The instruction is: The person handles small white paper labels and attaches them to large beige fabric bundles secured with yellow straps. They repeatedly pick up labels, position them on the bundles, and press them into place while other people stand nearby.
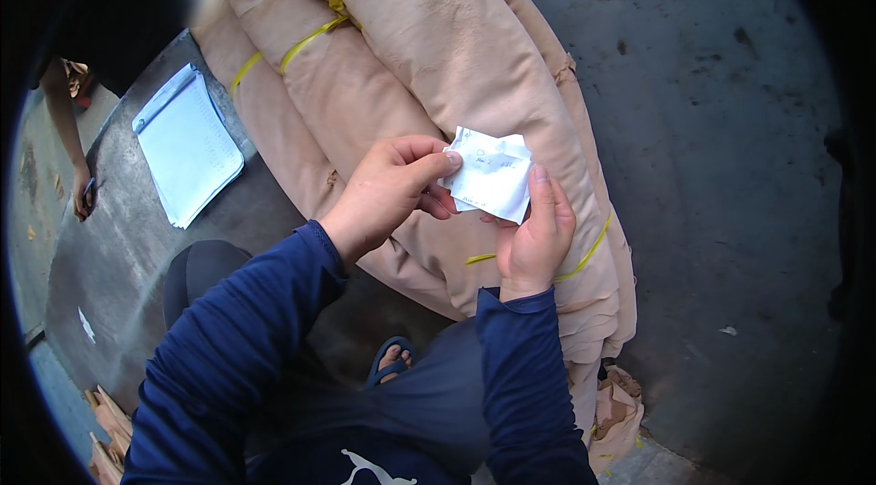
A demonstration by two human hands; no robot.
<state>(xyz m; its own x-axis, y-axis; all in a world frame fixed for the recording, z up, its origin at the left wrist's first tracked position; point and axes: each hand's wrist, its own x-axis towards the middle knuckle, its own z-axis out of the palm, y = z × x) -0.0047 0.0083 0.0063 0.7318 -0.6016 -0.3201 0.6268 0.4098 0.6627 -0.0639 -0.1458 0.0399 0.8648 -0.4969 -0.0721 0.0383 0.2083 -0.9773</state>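
Both my hands hold small white paper slips (493, 177) with handwriting on them, one lying partly over another. My left hand (392, 179) pinches the left edge between thumb and fingers. On the right side, my right hand (538, 234) grips the slips with its thumb on top and its fingers underneath, mostly hidden. Beneath the slips lie long rolls of tan leather-like sheets (438, 38), bound with yellow ties (310, 42). My hands are above these rolls.
A notepad (189, 147) with white pages lies on the dark surface at left. Beside it, another person's hand (84, 193) holds a pen. A white scrap (87, 325) is farther down. Dark grey flooring (721, 166) stretches to the right. Tan scraps (616, 417) lie below the rolls.
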